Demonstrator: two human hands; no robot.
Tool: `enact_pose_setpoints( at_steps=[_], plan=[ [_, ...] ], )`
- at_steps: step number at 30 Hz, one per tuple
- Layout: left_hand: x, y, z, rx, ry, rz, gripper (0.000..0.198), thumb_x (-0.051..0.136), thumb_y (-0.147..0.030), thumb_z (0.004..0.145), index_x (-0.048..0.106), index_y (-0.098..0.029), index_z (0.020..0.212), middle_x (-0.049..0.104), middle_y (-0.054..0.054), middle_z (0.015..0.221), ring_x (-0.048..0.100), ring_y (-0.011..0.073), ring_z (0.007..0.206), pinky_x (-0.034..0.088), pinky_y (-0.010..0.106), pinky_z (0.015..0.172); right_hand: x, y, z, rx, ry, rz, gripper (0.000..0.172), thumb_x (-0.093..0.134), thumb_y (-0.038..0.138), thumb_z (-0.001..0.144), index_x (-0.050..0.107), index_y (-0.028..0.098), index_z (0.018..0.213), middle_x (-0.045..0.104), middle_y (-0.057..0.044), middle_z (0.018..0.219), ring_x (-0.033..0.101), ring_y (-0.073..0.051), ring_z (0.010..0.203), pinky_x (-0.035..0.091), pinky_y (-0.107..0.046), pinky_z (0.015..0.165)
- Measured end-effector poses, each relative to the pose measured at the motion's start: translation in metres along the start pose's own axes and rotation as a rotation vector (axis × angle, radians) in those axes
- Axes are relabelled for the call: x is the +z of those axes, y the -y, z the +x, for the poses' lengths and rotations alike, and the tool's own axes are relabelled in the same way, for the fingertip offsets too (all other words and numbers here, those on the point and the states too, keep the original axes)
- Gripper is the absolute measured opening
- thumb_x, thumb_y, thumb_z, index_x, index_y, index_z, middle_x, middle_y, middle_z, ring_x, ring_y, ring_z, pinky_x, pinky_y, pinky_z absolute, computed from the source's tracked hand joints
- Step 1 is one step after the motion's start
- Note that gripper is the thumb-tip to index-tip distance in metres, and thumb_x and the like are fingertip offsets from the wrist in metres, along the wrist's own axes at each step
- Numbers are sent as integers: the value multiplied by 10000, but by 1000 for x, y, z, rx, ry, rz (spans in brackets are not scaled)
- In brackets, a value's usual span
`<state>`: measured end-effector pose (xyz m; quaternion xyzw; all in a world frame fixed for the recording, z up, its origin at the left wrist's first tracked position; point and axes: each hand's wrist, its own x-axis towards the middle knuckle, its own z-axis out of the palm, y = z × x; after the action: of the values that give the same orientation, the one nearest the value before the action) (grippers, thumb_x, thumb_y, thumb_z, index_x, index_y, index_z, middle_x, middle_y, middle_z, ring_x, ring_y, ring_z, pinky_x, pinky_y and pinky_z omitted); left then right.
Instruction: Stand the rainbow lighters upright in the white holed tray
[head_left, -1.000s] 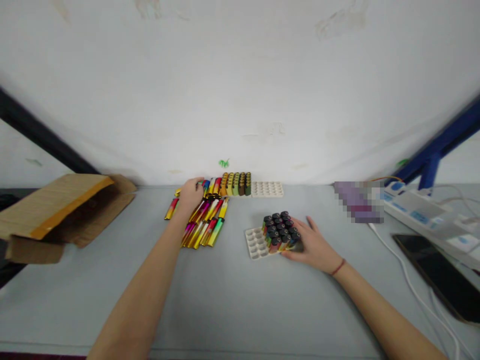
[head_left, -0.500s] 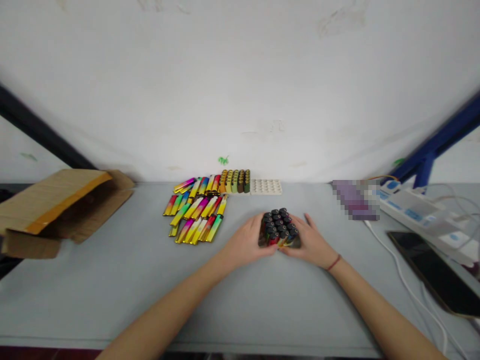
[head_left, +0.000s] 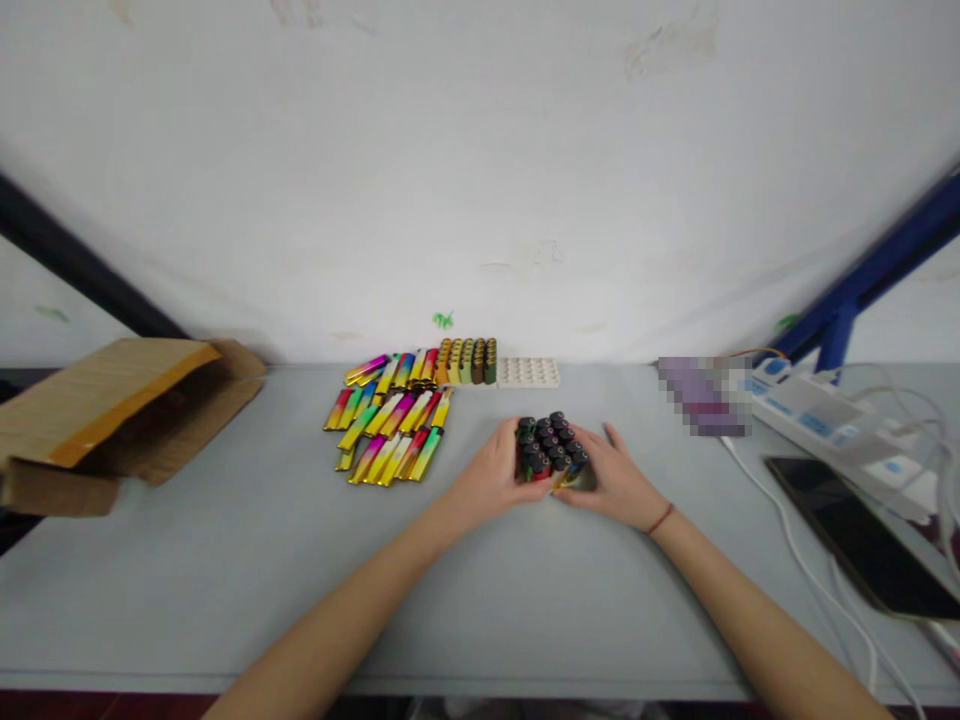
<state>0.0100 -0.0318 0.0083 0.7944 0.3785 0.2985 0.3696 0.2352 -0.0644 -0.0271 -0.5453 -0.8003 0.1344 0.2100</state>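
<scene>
Between my two hands stands a tight cluster of black-capped sticks (head_left: 553, 446), upright, with red and yellow bodies partly showing below the caps. What kind of sticks they are, I cannot tell. My left hand (head_left: 499, 465) presses against the cluster's left side, its thumb at the front. From the right, my right hand (head_left: 611, 475) wraps the other side, with a dark brownish surface showing by its palm. The thumbs nearly meet in front. Left of my hands lies a pile of shiny rainbow-and-gold sticks (head_left: 390, 455). Behind it, gold-and-black-topped sticks (head_left: 466, 362) stand upright in rows.
A white tray with holes (head_left: 529, 372) lies by the wall. An opened cardboard box (head_left: 142, 400) is on the left. On the right are a pixelated purple item (head_left: 701, 398), a power strip (head_left: 825, 415), a black phone (head_left: 855, 535) and white cables (head_left: 784, 515).
The left part of the cluster has shifted within my hands, and its black caps now sit closer to my left palm. The whole view has moved slightly.
</scene>
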Motion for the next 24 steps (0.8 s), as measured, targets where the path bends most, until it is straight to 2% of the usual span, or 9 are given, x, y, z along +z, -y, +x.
enact_pose_setpoints(
  at_steps=[4,7,11,14,19,24],
  plan=[
    [6,4,-2,-34,-39,-45,744,763,-257,673,363,-158,1293,565,161,1225,565,318,1188,484,496,1009,2,-1,0,-6,-5,-11,845,695,531,764,399,177,1471,493,-214,1491,465,-369,1376,144,-708,1156],
    [12,5,-6,-59,-59,-80,777,732,-216,678,308,-160,1328,569,146,1199,600,282,1095,503,478,969,3,-1,-1,-10,-17,-10,838,692,529,769,401,174,1469,499,-217,1486,474,-367,1370,141,-708,1156],
    [19,3,-10,-74,-105,-102,642,658,-171,721,348,-171,1284,586,118,1146,613,250,1028,504,463,950,3,-1,0,-6,-13,-4,838,699,535,761,419,159,1456,510,-222,1474,482,-368,1362,138,-706,1157],
    [21,2,-10,-74,-146,-91,591,657,-181,725,389,-169,1251,589,130,1159,603,273,1084,482,480,985,2,-1,0,-3,-9,-9,823,693,530,764,429,157,1448,516,-222,1469,477,-365,1367,140,-703,1158],
    [20,0,-6,-35,-138,-86,551,654,-171,709,455,-174,1222,596,147,1218,570,292,1171,439,484,1051,2,0,0,0,-7,-17,818,683,534,773,427,167,1457,516,-216,1471,470,-363,1373,153,-697,1158],
    [22,-6,-7,-132,-208,-160,427,570,-126,738,496,-199,1152,633,93,1140,611,240,1066,478,437,1000,2,0,0,4,-5,-15,830,687,538,767,421,173,1463,509,-214,1478,471,-364,1372,155,-701,1157]
  ],
)
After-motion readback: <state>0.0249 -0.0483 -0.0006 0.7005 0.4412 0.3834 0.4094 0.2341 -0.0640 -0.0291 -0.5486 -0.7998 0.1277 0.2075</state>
